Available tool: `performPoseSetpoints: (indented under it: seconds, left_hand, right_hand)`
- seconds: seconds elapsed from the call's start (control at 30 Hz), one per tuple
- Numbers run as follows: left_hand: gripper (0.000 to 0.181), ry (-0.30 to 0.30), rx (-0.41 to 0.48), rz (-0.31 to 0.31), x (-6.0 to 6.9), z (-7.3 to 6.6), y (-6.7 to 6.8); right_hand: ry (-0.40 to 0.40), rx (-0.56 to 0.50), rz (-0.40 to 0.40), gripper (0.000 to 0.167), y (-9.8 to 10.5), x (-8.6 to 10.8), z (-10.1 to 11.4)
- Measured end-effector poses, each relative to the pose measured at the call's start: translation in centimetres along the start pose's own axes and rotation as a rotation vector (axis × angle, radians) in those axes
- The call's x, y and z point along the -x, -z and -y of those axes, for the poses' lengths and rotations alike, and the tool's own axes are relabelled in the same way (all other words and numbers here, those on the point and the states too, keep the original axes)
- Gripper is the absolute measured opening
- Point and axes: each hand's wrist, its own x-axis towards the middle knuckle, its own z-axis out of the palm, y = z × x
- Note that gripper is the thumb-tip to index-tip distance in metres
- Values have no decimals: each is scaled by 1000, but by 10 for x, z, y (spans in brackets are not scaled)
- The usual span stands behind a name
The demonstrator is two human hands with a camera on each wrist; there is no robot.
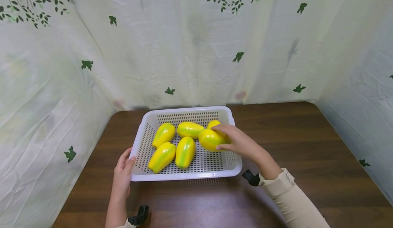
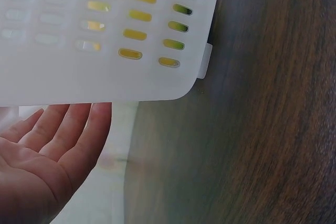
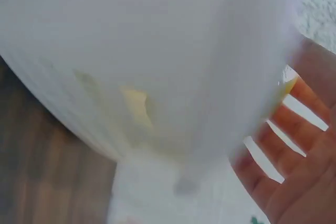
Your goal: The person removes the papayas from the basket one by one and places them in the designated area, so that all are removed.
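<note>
- Curtain [image 1: 196, 43]: white with a green leaf print; hangs behind the basket and to both sides of it.
- Tabletop [image 1: 291, 146]: dark wood. The back edge runs just behind the basket; the widest stretch of wood lies to the basket's right, a narrower stretch to its left, and more in front.
- Basket [image 1: 187, 177]: white, rectangular, slotted; one long side faces the person. Bare floor shows at the basket's right front.
- Five loose fruits [image 1: 185, 152]: yellow with green streaks, lying in the basket; two at the left, two near the middle, one at the right rear.
- Right hand [image 1: 237, 141]: holds a sixth fruit [image 1: 211, 140] in the right part of the basket. Fingers, partly open around it, curve over the far side; the thumb bears on the near side. Contact with the basket floor cannot be determined. The forearm angles in over the basket's right wall.
- Left hand [image 1: 122, 170]: grips the basket's left rim near the front corner; thumb on top, nearly straight fingers outside.
- Black wrist devices [image 1: 251, 177]: one per wrist, right and left of the basket's front.
</note>
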Motion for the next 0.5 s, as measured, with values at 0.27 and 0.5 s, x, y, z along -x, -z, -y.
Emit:
performPoseSetpoints:
  seconds: [0.27, 0.5]
  left_hand:
    - [52, -7, 8, -4, 0, 1, 0]
    - [52, -1, 19, 1, 0, -1, 0]
  right_hand:
    - [1, -65, -169, 62, 28, 7, -9]
    - [-80, -46, -236, 63, 43, 15, -26]
